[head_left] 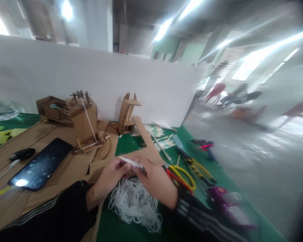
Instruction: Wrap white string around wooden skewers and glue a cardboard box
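Both hands meet over a loose heap of white string point(136, 206) on the green table. Between them is a small white piece point(131, 162), slim and partly hidden by the fingers; what it is made of cannot be made out. My left hand point(109, 176) pinches its left end with thumb and fingers. The right end is gripped by my right hand point(155, 179), fingers curled around it. Just beyond the hands lies a strip of cardboard point(146, 137).
Cardboard models point(84, 124) stand before a white partition point(96, 74). At left are a phone point(42, 164), a mouse point(22, 154) and a bottle point(2, 106). Scissors point(183, 176), pliers point(198, 171), a glue gun point(205, 146) and a purple object point(229, 208) lie right.
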{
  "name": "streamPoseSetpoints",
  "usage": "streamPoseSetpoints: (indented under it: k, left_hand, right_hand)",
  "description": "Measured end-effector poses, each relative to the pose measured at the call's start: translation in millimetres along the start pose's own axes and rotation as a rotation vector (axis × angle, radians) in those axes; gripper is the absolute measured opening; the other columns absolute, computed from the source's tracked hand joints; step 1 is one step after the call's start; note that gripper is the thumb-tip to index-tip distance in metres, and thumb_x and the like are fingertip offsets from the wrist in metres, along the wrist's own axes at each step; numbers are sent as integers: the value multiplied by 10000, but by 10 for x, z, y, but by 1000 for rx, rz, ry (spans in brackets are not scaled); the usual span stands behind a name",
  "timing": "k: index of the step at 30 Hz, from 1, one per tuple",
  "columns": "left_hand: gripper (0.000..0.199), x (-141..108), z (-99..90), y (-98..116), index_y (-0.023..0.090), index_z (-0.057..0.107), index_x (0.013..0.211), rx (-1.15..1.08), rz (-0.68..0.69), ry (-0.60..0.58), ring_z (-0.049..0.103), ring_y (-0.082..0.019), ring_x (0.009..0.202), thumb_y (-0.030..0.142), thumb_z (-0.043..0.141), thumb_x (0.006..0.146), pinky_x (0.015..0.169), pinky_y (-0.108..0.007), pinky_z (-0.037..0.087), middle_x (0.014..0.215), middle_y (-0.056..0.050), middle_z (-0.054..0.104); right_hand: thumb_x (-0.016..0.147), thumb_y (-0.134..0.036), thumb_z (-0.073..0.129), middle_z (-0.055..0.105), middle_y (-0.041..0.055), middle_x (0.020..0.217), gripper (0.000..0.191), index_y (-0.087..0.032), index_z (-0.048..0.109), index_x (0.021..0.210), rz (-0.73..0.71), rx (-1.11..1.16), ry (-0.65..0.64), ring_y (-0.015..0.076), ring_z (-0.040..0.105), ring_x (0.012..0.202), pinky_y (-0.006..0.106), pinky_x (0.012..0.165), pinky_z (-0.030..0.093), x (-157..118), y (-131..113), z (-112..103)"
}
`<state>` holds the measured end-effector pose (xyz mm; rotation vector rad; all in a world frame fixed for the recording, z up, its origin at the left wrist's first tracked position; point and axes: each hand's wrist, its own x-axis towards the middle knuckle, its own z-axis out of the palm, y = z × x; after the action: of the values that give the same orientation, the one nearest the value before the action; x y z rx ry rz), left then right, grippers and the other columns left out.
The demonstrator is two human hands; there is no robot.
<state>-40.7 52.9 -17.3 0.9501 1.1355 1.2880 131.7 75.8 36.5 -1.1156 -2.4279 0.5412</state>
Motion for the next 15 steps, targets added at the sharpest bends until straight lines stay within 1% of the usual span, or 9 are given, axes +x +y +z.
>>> streamPoseSetpoints:
  k: [2, 5, 8, 10, 12, 14, 15]
  left_hand:
    - [313, 6, 1, -4, 141, 661, 854, -11, -4, 1, 586, -140, 664, 416, 726, 719, 577, -235, 482, 786, -34, 671]
    - [323, 16, 4, -11, 137, 645, 804, -39, -1, 8, 587, -147, 657, 430, 736, 703, 536, -229, 479, 758, -33, 656]
    - [342, 17, 9, -14, 140, 633, 777, -57, 4, -5, 550, -130, 594, 451, 743, 686, 494, -226, 470, 675, -4, 607]
    - [349, 13, 11, -17, 142, 631, 789, -69, 4, -17, 538, -124, 588, 461, 735, 693, 486, -221, 467, 668, -1, 593]
    - [358, 9, 12, -19, 144, 629, 808, -78, 1, -29, 542, -126, 596, 473, 723, 702, 474, -216, 459, 688, -11, 600]
    - [368, 6, 15, -17, 146, 625, 827, -83, 1, -37, 541, -128, 600, 487, 707, 714, 467, -212, 454, 686, -11, 594]
    - [372, 5, 16, -13, 146, 621, 819, -84, 2, -39, 532, -124, 588, 495, 701, 718, 461, -210, 451, 668, -5, 581]
  right_hand:
    - [946, -244, 435, 675, 21, 1078, 258, -266, 565, 1168, -5, -5, -25, 188, 642, 946, 271, 786, 461, 43, -31, 5]
    - [941, -238, 439, 685, 29, 1020, 233, -253, 595, 1113, 4, -46, -27, 195, 639, 918, 265, 737, 455, 63, -57, -11]
    - [935, -218, 439, 677, 39, 1047, 243, -241, 593, 1122, -36, -94, 1, 201, 616, 971, 281, 788, 452, 90, 1, -101]
    - [933, -202, 432, 656, 52, 1112, 260, -224, 588, 1139, -67, -147, 36, 199, 592, 1020, 296, 858, 440, 168, 130, -234]
    - [928, -223, 444, 653, 65, 1091, 241, -198, 605, 1106, -25, -259, 74, 196, 585, 994, 298, 879, 431, 324, 342, -428]
    - [935, -270, 443, 632, 55, 1121, 262, -232, 612, 1132, 106, -468, 66, 201, 551, 1054, 302, 930, 395, 551, 618, -654]
    - [938, -289, 439, 623, 71, 1122, 279, -235, 619, 1144, 169, -517, 77, 221, 539, 1067, 327, 941, 381, 682, 767, -765]
